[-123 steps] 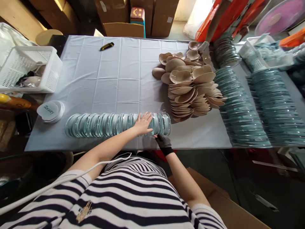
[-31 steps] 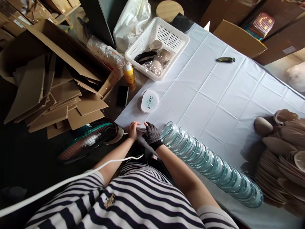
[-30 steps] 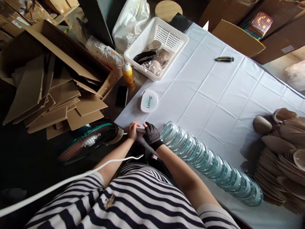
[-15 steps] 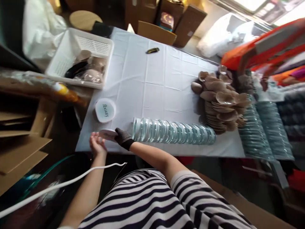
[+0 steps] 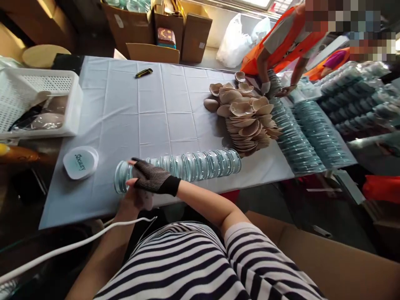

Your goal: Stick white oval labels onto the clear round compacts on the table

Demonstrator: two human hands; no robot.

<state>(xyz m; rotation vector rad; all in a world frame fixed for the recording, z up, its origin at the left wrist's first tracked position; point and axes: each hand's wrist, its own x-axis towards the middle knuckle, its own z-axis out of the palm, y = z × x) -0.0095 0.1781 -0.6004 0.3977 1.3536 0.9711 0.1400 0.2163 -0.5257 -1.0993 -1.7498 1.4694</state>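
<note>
My right hand (image 5: 150, 177), in a black fingerless mesh glove, grips a clear plastic container (image 5: 120, 177) at the left end of a lying row of clear containers (image 5: 203, 164). Its thumb and fingers are closed about the container's edge. Just below, my left hand (image 5: 129, 203) is in shadow, its fingers mostly hidden by the right one. A pale lid with faint print (image 5: 145, 201) shows against the left palm and seems held there. To the left, a white lid with dark lettering (image 5: 80, 162) lies on the table.
Beige cups (image 5: 243, 112) are heaped at the table's right, beside long rows of clear containers (image 5: 296, 133). A co-worker in an orange vest (image 5: 281, 37) handles that row. A white basket (image 5: 73, 104) stands left, a cutter (image 5: 144, 73) lies at the back, and a white cable (image 5: 78, 241) crosses in front.
The view has swung right. My right hand has gone from the printed lid to the container at the row's left end. My left hand has come in beneath it with the lid.
</note>
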